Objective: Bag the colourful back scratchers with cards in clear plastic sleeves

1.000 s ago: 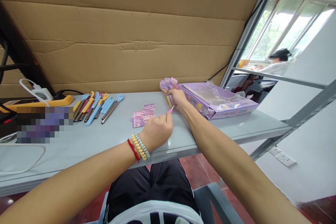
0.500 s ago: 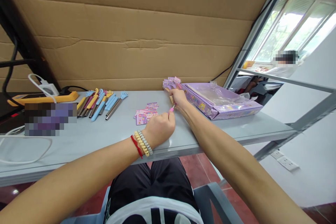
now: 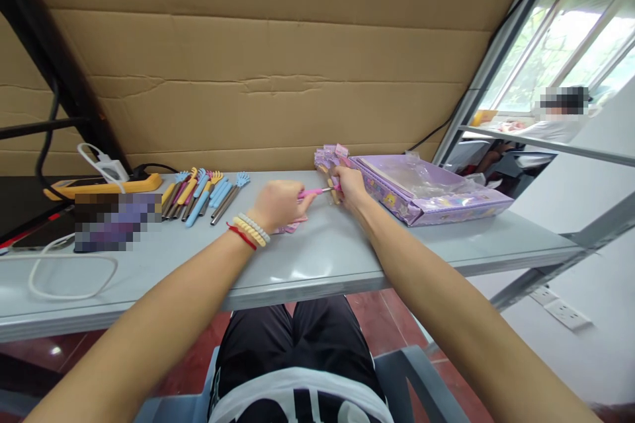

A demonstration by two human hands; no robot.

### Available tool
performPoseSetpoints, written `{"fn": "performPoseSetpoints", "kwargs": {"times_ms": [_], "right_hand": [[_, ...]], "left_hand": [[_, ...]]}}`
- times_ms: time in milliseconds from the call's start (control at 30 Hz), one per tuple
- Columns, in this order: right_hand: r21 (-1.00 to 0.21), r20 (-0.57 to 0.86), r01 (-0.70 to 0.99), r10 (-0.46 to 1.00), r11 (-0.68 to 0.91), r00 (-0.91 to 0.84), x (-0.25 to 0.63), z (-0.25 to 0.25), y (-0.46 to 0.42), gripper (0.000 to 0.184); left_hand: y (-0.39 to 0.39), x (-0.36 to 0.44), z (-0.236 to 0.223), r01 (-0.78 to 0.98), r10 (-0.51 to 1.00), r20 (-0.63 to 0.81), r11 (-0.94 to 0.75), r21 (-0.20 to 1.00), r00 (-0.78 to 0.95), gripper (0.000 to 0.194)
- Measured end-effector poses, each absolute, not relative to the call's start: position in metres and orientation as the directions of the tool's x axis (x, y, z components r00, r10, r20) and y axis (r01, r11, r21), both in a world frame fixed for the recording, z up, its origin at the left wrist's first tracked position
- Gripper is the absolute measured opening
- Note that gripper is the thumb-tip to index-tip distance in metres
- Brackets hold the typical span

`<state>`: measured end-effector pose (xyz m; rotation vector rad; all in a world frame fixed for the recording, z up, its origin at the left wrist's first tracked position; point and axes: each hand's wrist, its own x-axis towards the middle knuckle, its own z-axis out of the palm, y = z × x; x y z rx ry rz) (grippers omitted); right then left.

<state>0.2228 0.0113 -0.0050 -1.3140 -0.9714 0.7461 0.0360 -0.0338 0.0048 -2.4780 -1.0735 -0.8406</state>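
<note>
The left hand (image 3: pixel 282 203) is clenched around one end of a pink-ended rod with a thin metal shaft (image 3: pixel 324 191). The rod leaves that fist at about three o'clock, tilted very slightly up across the view, and its far end meets the curled fingers of the right hand (image 3: pixel 351 186), which look closed on it. So its long axis runs nearly nine to three, bridging the two hands, and the middle of the shaft lies bare between them. The right hand is the nearer one to the tan sticks (image 3: pixel 329 179), just beside its fingertips and slanting from eleven to five, so they cross the rod's line. Whether its fingers clasp them too, I cannot tell.

From the right hand, a bunch of small purple printed cards (image 3: pixel 331 156) lies at eleven o'clock, by the cardboard panel (image 3: pixel 278 115). At three o'clock is the flat purple printed box (image 3: pixel 446 208), clear plastic wrapping (image 3: pixel 421 170) on its top. Pink printed cards (image 3: pixel 294 226) lie at about five o'clock from the left hand, partly hidden by it. Well apart at its nine o'clock, back scratchers (image 3: pixel 191 201) in blue, yellow and magenta lie grouped on the grey shelf (image 3: pixel 317 264).
</note>
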Motion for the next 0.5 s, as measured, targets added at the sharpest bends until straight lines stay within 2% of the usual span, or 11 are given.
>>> {"fn": "performPoseSetpoints", "kwargs": {"times_ms": [67, 133, 267, 367, 500], "right_hand": [[-0.990, 0.140, 0.043, 0.918, 0.134, 0.372, 0.218, -0.002, 0.004, 0.018], [-0.985, 0.172, 0.062, 0.958, 0.162, 0.228, 0.213, 0.000, -0.003, 0.017], [-0.985, 0.172, 0.001, 0.985, 0.172, -0.022, 0.209, 0.003, -0.012, 0.016], [-0.986, 0.156, -0.076, 0.984, 0.150, -0.081, 0.209, 0.005, -0.015, 0.027], [-0.971, 0.222, -0.122, 0.967, 0.206, -0.127, 0.206, 0.006, -0.017, 0.040]], "left_hand": [[-0.020, 0.017, 0.017, 0.758, 0.591, 0.627, -0.652, 0.001, 0.507, 0.044], [-0.009, -0.001, 0.026, 0.794, 0.644, 0.611, -0.607, 0.043, 0.459, 0.045], [0.000, -0.019, 0.029, 0.847, 0.728, 0.524, -0.531, 0.022, 0.443, 0.041], [-0.002, -0.014, 0.025, 0.834, 0.733, 0.472, -0.551, -0.011, 0.490, 0.037], [-0.011, 0.004, 0.017, 0.780, 0.673, 0.477, -0.624, -0.045, 0.565, 0.034]]}}
